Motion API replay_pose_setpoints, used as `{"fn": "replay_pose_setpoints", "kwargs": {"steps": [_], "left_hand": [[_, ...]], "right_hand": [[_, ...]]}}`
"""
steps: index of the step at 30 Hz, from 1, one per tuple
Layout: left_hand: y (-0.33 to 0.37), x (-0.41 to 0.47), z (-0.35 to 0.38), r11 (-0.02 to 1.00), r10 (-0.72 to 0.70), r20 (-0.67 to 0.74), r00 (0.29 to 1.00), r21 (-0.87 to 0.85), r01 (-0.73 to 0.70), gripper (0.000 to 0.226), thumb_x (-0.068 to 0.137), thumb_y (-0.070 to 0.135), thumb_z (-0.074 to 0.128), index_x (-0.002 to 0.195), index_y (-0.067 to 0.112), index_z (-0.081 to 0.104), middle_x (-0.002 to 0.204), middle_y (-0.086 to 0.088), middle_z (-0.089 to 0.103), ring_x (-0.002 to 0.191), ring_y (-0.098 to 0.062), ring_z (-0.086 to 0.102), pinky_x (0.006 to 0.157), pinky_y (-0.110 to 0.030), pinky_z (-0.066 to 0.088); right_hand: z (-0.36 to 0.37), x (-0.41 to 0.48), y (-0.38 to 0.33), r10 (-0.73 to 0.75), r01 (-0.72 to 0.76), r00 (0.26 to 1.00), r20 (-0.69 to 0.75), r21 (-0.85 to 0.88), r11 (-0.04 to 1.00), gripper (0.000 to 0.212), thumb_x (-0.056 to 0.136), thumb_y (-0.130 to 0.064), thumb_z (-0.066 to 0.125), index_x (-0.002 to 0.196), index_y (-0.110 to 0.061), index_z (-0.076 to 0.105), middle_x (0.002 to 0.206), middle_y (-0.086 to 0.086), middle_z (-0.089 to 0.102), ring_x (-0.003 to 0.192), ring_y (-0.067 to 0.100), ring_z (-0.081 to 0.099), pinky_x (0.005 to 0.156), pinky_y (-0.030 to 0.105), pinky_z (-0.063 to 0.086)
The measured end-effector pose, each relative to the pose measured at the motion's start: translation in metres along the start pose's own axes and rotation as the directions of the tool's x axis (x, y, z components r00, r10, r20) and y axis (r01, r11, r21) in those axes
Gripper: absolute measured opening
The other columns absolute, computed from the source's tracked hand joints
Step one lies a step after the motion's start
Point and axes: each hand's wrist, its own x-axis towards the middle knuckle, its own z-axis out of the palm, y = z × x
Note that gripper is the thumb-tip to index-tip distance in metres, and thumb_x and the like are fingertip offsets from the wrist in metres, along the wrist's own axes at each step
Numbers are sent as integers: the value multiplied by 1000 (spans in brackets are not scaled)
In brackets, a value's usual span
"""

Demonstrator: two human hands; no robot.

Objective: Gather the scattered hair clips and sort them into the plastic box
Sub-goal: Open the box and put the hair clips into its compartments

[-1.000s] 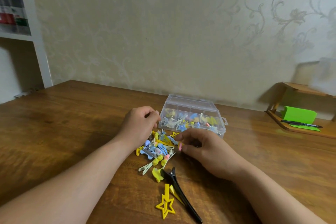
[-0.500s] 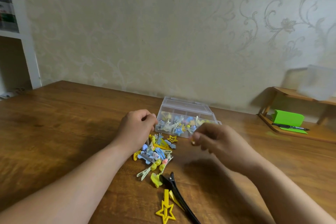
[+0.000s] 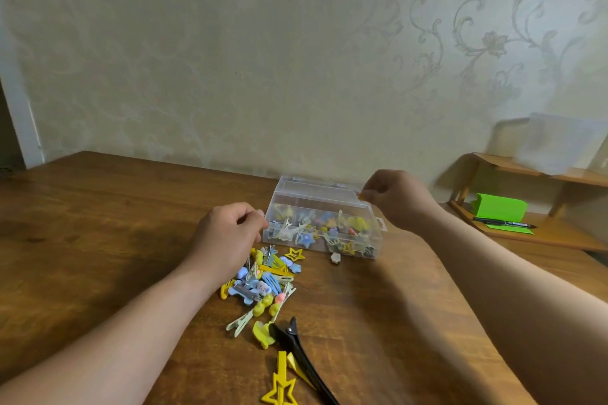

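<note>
my right hand (image 3: pixel 399 199) pinches a small orange clip (image 3: pixel 361 196) over the plastic box (image 3: pixel 324 227); left hand (image 3: pixel 230 233) curled, contents unclear. released off-target, the clip could bounce onto the worktop (image 3: pixel 98 223).

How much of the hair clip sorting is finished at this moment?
Partly done: the plastic box already holds many clips. In hand: the right hand pinches a small orange piece above the box's right end; the left hand rests closed beside the box. Left: the pile of clips, black clip and yellow star clip.
</note>
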Motion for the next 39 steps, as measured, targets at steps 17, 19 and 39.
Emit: {"fn": "replay_pose_setpoints", "kwargs": {"steps": [17,19,39], "left_hand": [[2,-1,-1,1000,6,11,1000,5,-6,31,105,28,59,83,16,78,77,-5,73,87,-41,70,82,-57,60],[2,-1,0,1000,7,12,1000,5,-7,31,105,27,59,84,16,78,77,-4,73,87,-41,70,81,-56,60],[2,-3,-3,1000,0,-9,1000,-15,0,33,109,26,54,87,17,78,77,-1,71,72,-21,61,74,-43,55]], "right_hand": [[14,31,-9,90,27,942,323,-340,940,22,97,-19,74,114,-8,81,110,6,78,94,21,65,83,32,47],[12,30,-10,88,29,943,320,-342,939,22,97,-18,74,114,-8,81,110,7,78,95,21,65,84,32,47],[49,-99,-34,-88,77,995,37,223,972,14,101,-28,66,90,-27,75,80,-9,75,72,8,68,64,29,52]]}}
